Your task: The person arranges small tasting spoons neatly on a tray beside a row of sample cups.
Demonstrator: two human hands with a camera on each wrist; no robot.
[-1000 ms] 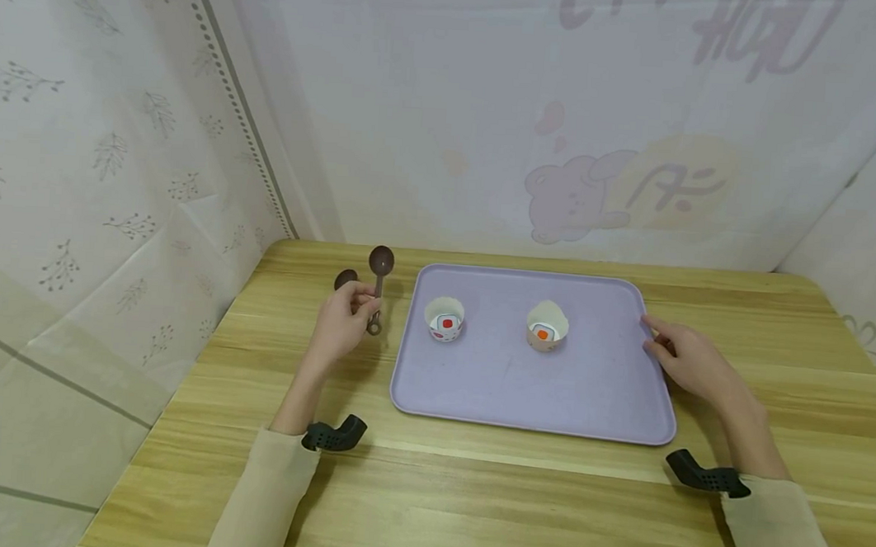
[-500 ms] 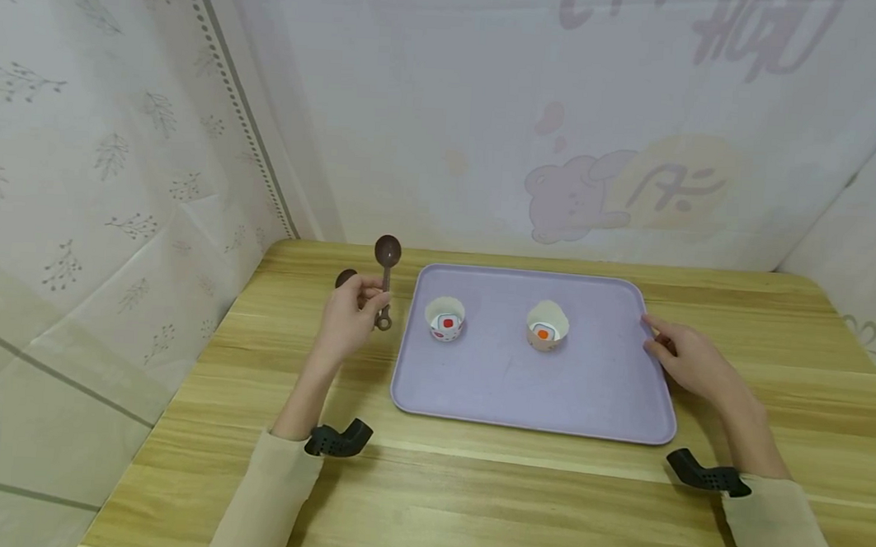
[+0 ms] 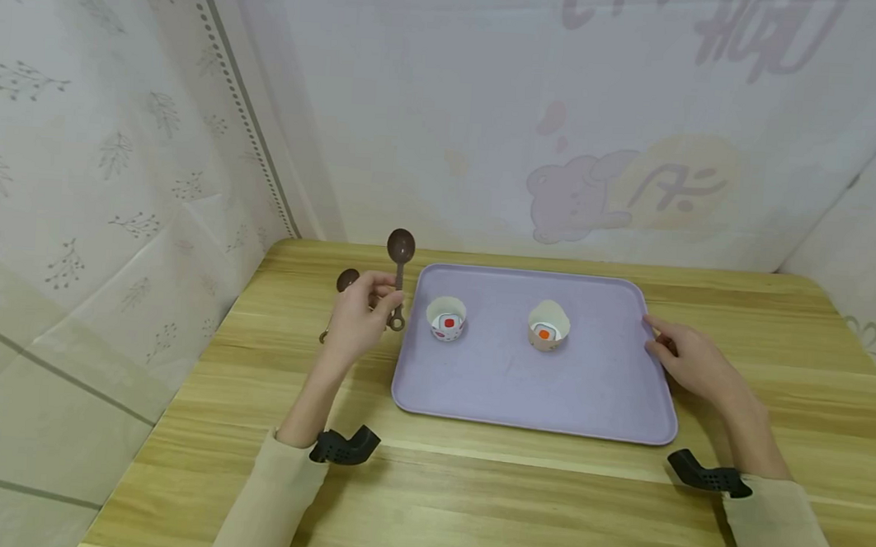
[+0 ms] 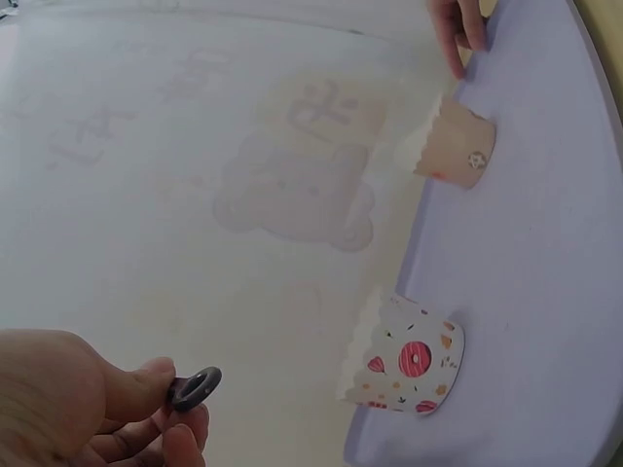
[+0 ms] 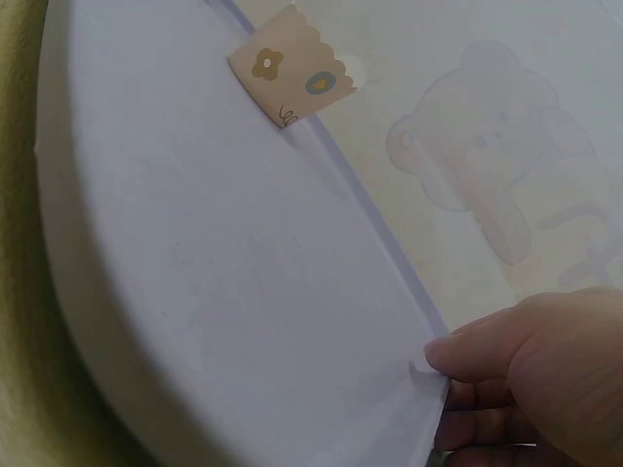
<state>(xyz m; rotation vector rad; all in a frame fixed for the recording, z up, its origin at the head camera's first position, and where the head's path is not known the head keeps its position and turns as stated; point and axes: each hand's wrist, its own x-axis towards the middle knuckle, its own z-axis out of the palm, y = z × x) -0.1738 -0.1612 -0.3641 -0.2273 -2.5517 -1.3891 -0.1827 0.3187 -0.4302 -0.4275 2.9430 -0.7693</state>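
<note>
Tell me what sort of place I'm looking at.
Probably a makeshift tabletop workspace rather than a working kitchen: creased, printed sheets rise behind and on both sides of the table, which bears a tray.

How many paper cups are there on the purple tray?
2: in the head view, the white cup stands near the left edge of the tray, and the beige cup near its middle.

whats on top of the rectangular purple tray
On the rectangular purple tray stand a white patterned paper cup and a peach patterned paper cup. The surface beneath them is covered, as is the rim where the right hand grips.
</note>
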